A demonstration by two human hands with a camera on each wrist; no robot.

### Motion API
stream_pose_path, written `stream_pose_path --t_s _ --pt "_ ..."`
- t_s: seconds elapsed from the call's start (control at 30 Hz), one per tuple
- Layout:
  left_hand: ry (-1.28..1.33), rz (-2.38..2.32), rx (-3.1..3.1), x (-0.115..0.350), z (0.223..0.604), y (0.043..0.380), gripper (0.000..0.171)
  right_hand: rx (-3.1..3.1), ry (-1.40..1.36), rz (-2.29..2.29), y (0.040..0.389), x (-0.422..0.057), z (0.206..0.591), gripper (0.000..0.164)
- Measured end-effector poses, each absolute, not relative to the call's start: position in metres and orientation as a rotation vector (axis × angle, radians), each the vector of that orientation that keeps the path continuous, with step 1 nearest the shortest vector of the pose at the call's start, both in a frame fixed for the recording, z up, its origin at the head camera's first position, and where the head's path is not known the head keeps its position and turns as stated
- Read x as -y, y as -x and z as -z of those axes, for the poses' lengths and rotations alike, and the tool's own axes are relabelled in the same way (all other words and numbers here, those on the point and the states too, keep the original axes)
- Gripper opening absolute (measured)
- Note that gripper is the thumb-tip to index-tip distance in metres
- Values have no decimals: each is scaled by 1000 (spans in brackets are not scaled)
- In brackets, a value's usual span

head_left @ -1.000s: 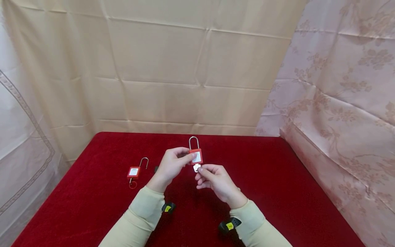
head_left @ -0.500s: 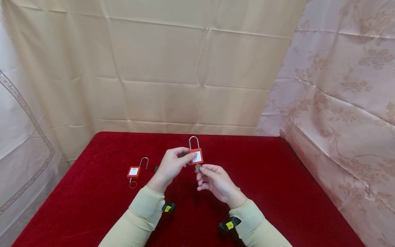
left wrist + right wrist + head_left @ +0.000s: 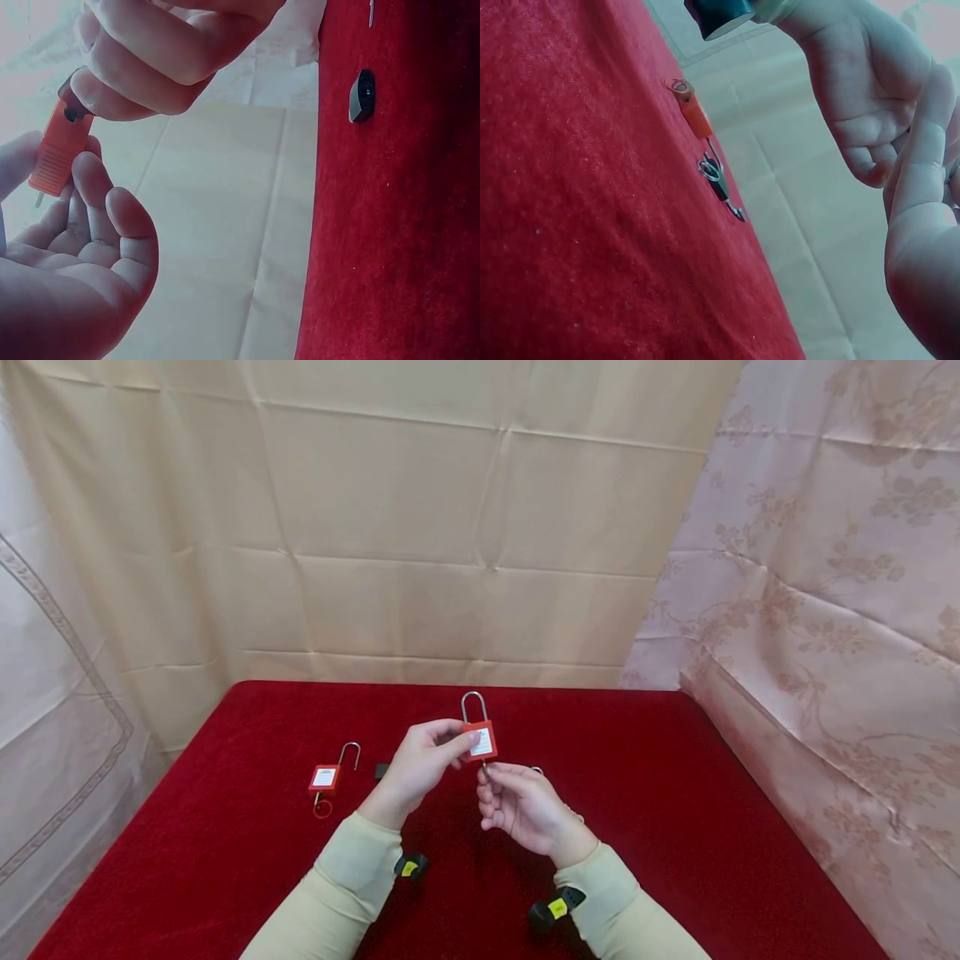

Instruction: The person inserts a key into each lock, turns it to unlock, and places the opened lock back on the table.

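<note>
In the head view, my left hand [image 3: 422, 766] grips a red padlock [image 3: 480, 741] by its body, thumb across the white label. Its steel shackle [image 3: 474, 703] points up. Below the body, my right hand [image 3: 531, 810] pinches a key [image 3: 485, 768] at the lock's bottom end; the key appears edge-on and its bow is mostly covered by fingertips. The left wrist view shows the padlock's side [image 3: 61, 146] between the left thumb and fingers, with the right hand [image 3: 165, 49] at its keyhole end. Both hands hide the padlock in the right wrist view.
A second red padlock [image 3: 326, 777] lies left on the red cloth [image 3: 645, 827], shackle swung open, with a key and red ring [image 3: 322, 810] at its base. A small black object [image 3: 382, 771] lies partly behind the left hand; the right wrist view shows metal rings [image 3: 711, 168] by it.
The key has turned from flat face to edge-on as my right fingers rotated. The padlock and left hand shifted slightly right. A ring now shows behind the right hand.
</note>
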State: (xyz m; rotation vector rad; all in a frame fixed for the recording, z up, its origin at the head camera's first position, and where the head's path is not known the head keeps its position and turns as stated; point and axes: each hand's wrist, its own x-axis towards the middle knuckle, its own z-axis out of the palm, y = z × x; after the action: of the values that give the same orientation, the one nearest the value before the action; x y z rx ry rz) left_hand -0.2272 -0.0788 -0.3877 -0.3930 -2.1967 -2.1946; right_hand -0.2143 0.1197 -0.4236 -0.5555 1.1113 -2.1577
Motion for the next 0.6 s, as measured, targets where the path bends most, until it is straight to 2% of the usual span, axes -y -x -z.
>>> stream_pose_path --t_s 0.33,0.6 --pt "397 2183 2205 78 386 226 25 -1080 574 2158 216 -120 426 36" --pt "389 2184 2198 79 386 226 26 -1200 562 2173 216 -121 425 28"
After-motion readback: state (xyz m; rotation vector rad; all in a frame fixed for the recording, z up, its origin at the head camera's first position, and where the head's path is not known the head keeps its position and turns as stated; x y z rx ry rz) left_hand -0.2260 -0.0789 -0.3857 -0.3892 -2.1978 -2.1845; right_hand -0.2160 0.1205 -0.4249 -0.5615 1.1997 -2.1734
